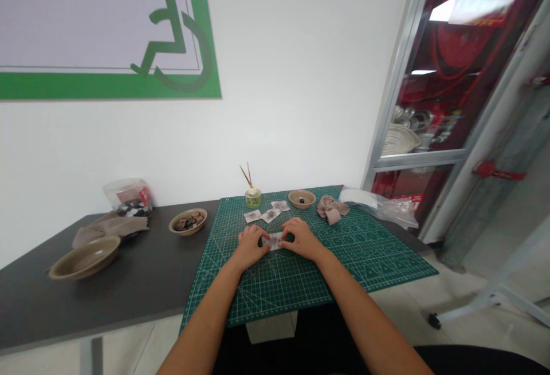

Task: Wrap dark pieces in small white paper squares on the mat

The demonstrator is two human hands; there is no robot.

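Observation:
My left hand (251, 246) and my right hand (302, 239) face each other just above the green cutting mat (365, 257). Between them is a small white paper piece (273, 241) with a faint grey print. The fingers and thumb of each hand pinch one end of it, partly covering those ends. Beyond the hands lie three similar paper pieces (270, 214), laid close together on the mat. A small bowl (302, 198) with a dark bit inside sits behind my right hand. A crumpled brownish cloth (332, 209) rests to its right.
A yellow-green reed diffuser (253, 196) stands at the mat's back edge. On the dark table (154, 272) to the left are a bowl of brown pieces (188, 222), a larger bowl (86, 257), a folded cloth (109, 229) and a clear container (129, 196). A plastic bag (380, 204) lies back right.

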